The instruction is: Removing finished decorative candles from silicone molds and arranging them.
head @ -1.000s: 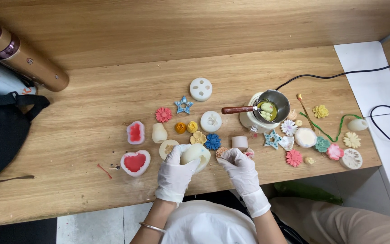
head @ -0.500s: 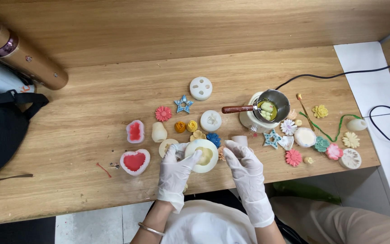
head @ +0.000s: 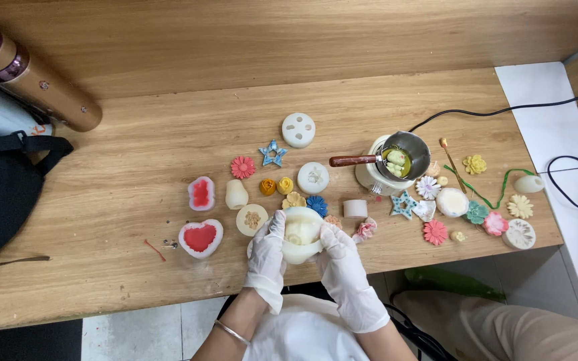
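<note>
A: I'm looking straight down from the head camera; both gloved hands are closed around one thing, a round cream silicone mould (head: 300, 234), held just above the near edge of the desk (head: 135, 167); left hand (head: 267, 257) wraps it from eight o'clock, right hand (head: 344, 267) from four o'clock, thumbs up on its rim.

B: Which hand is nearer, and how does it lie?

A: Neither; it sits dead between them, touching both; it's roundish, so I can't call a long axis; its open face tilts up toward the camera, and there's a pale shape in the cavity, too small to read.

B: Anything crowding it?

A: Plenty at twelve o'clock; a small round mould with a beige flower (head: 252, 219) just beside the left thumb at ten, a blue flower (head: 316, 205) and a tan one (head: 294, 200) right above, a short white cylinder (head: 354, 208) at two, a pink flower (head: 365, 230) touching or nearly touching the right fingers.

B: And open room?

A: At nine o'clock, past the red heart mould (head: 201, 237), the wood is bare out to the black bag (head: 1, 194); at three o'clock it's busy with flowers and the melting pot (head: 404, 155) with its wooden handle; at six the desk edge runs right under the wrists, so there's no surface behind the hands.
</note>
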